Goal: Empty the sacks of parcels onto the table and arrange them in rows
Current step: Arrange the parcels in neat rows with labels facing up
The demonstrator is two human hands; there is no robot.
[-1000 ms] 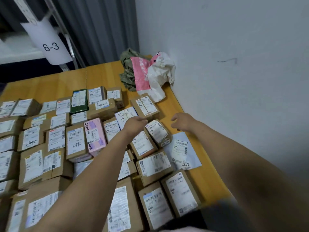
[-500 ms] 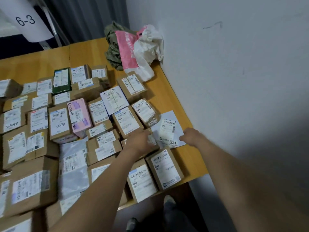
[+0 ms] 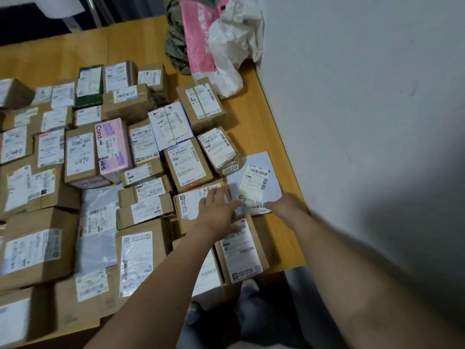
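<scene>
Tidying rows at the white mailer [image 3: 253, 182].
Left hand [image 3: 217, 210] lies flat on the neighbouring box [image 3: 191, 202]; right hand [image 3: 285, 205] grip unclear; next, square both.

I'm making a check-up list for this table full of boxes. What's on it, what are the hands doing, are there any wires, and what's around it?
Surface: wooden table, bare at the far end and along the wall side.
Job's things: labelled parcels in rough rows, mostly brown boxes, plus a pink box and a flat white mailer; some sit crooked.
Clutter: crumpled pink-and-white bag and green sack heaped in the far corner.
Grippers: left hand flat, fingers spread, on a brown box; right hand at the mailer's near edge, grip unclear.
Cables: nothing seen.
Surroundings: white wall beside the table, grey curtain behind, a shoe below.
</scene>
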